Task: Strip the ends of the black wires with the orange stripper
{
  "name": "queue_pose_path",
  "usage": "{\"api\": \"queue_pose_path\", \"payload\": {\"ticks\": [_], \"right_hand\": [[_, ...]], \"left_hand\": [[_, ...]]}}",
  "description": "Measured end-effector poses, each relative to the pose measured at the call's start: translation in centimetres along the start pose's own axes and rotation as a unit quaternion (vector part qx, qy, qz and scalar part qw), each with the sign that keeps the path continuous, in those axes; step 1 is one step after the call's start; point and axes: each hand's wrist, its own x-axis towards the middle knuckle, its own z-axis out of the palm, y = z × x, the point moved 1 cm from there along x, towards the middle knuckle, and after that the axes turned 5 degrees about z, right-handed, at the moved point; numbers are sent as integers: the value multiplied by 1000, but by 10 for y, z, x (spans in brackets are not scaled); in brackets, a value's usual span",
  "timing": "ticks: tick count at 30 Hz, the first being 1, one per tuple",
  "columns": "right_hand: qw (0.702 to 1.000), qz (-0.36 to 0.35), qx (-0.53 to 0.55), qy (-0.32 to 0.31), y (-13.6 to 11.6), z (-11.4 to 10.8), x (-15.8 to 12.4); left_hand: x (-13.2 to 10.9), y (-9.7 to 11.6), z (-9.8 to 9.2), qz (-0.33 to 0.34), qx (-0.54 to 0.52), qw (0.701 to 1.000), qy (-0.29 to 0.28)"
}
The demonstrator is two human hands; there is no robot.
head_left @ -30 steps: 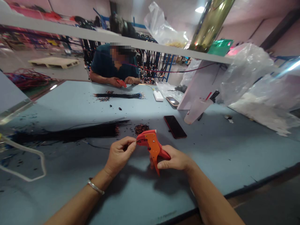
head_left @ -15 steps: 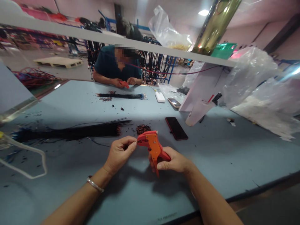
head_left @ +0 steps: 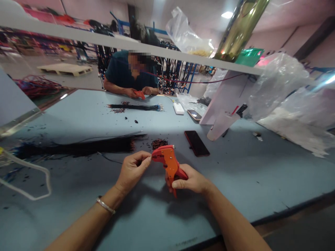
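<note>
My right hand [head_left: 190,180] grips the handles of an orange wire-stripping tool [head_left: 169,162], jaws pointing left. My left hand [head_left: 132,169] is closed in a pinch right at the tool's jaws; what it pinches is too thin to make out. A long bundle of black wires [head_left: 75,148] lies on the blue table [head_left: 251,174] just beyond my left hand. A small heap of stripped wire bits [head_left: 159,143] sits behind the tool.
A black phone [head_left: 196,143] lies right of the heap. Across the table a person works with a red tool [head_left: 140,94] and another wire bundle [head_left: 136,107]. A second phone [head_left: 194,114], a white box [head_left: 178,108], plastic bags [head_left: 285,90] and a white cord [head_left: 28,174] surround the area.
Both hands and the tool have shifted slightly left and nearer; my right hand's fingers have squeezed tighter on the handles. The camera view rose a little since the oldest frame.
</note>
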Motion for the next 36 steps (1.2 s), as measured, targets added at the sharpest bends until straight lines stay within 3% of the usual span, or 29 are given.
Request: {"api": "queue_pose_path", "payload": {"ticks": [13, 36], "right_hand": [[1000, 12, 8, 25, 4, 4, 3], [998, 7, -3, 67, 9, 8, 7]], "left_hand": [[3, -4, -2, -15, -35, 999, 22], [5, 1, -4, -14, -7, 1000, -3]]}}
